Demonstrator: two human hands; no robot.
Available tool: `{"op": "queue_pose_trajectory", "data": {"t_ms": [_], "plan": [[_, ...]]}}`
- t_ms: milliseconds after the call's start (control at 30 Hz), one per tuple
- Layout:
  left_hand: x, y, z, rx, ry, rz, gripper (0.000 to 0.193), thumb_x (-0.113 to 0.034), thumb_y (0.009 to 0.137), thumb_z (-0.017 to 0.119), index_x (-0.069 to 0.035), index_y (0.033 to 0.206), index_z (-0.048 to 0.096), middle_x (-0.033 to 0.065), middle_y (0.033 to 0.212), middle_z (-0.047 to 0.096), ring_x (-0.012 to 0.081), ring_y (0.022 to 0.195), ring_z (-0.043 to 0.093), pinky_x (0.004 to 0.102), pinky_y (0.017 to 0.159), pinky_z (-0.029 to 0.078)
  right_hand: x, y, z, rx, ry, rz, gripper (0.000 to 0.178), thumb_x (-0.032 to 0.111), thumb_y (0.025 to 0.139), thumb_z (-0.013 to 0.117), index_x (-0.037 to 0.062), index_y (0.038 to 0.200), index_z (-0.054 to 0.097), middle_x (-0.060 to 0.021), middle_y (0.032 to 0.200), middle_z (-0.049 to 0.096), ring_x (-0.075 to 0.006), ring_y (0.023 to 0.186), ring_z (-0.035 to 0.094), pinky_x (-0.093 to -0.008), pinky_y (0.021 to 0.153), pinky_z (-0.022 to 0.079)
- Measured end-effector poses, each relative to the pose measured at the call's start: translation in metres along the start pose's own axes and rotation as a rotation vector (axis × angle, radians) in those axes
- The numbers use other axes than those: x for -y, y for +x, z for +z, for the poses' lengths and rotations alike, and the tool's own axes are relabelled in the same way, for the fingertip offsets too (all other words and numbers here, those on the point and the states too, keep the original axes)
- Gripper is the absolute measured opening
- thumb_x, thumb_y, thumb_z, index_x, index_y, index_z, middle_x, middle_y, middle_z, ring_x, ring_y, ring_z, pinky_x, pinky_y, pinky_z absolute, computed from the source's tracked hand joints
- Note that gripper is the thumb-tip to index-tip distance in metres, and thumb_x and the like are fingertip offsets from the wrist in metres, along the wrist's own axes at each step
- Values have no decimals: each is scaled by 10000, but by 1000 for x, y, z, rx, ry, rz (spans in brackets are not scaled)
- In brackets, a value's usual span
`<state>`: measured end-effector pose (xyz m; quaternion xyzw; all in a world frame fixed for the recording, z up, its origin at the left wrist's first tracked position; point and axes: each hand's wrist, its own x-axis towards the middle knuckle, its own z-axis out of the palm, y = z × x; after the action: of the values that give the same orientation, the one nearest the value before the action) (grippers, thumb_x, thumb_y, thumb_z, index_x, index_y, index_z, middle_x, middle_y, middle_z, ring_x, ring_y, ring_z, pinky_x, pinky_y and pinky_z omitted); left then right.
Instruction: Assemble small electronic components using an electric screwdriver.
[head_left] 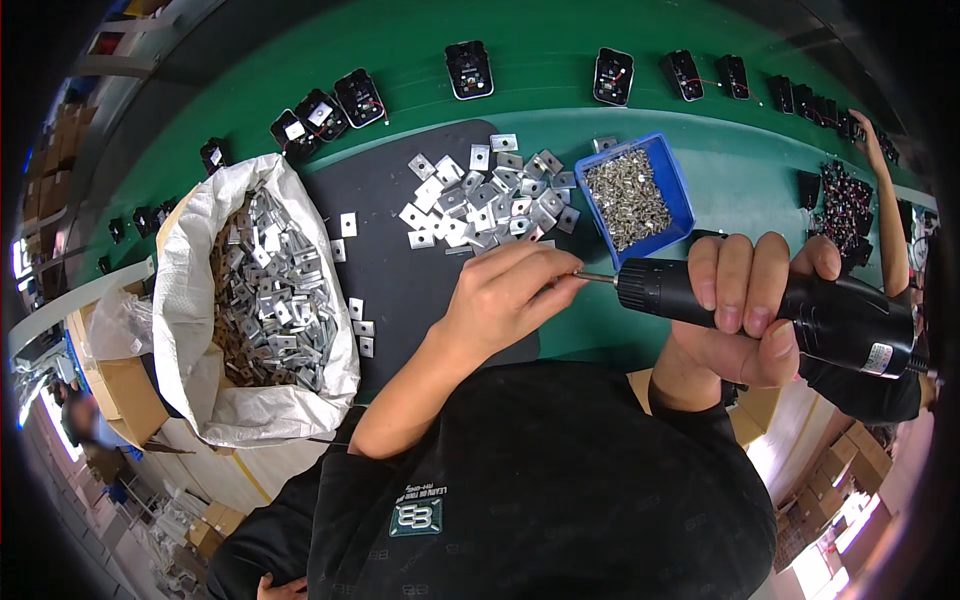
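Note:
My right hand [735,310] is wrapped round a black electric screwdriver [648,288], which lies nearly level with its bit pointing left. At the bit's tip, my left hand [510,298] is closed in a pinch. Whatever sits between those fingertips is hidden. Just beyond my hands stands a blue bin [678,195] holding many small silvery screws [627,200]. Left of the bin, a loose heap of square metal plates with holes [490,200] lies on a dark mat [385,200].
An open white woven sack [183,330] of metal plates stands at left, beside a cardboard box [125,385]. Black housings [468,70] line the green far strip. At right, another person's arm [888,200] reaches toward more housings, near a pile of small wired parts [843,210].

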<state>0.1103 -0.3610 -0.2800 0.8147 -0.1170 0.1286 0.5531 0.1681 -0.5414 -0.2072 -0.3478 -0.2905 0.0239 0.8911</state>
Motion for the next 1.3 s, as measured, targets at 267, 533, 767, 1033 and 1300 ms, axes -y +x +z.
{"op": "queue_pose_trajectory", "data": {"t_ms": [267, 533, 767, 1033, 1300], "plan": [[-2, 0, 1, -72, 80, 162, 163, -37, 678, 758, -18, 785, 635, 55, 718, 606, 215, 621, 607, 313, 557, 505, -1, 2, 3, 74, -15, 22, 496, 141, 804, 633, 180, 1250, 421, 46, 729, 475, -79, 638, 465, -260, 679, 391], [0, 2, -4, -84, 166, 217, 193, -67, 662, 782, -17, 769, 629, 52, 721, 603, 202, 639, 606, 300, 573, 506, -3, 3, 2, 67, -26, 5, 488, 137, 801, 635, 183, 1240, 427, 43, 729, 489, -79, 632, 473, -258, 666, 395], [-5, 0, -12, -21, 292, 262, 201, -28, 650, 791, -5, 793, 650, 65, 724, 633, 211, 614, 623, 294, 543, 510, -11, 7, -13, 282, 19, -39, 503, 111, 820, 662, 210, 1228, 384, 22, 753, 558, -113, 622, 543, -264, 583, 453], [-5, 2, -16, 28, 328, 272, 190, -71, 672, 776, -13, 788, 637, 60, 739, 606, 204, 618, 597, 299, 546, 500, -18, 13, -24, 405, 92, -62, 425, 94, 807, 659, 219, 1148, 440, 22, 732, 577, -104, 615, 564, -248, 574, 478], [-6, 2, -13, 14, 341, 161, 192, -28, 655, 777, -21, 779, 631, 55, 735, 623, 204, 628, 612, 297, 548, 499, -22, 7, -21, 319, 8, -38, 458, 95, 800, 653, 206, 1169, 407, 19, 730, 555, -125, 603, 545, -262, 567, 461]]}}
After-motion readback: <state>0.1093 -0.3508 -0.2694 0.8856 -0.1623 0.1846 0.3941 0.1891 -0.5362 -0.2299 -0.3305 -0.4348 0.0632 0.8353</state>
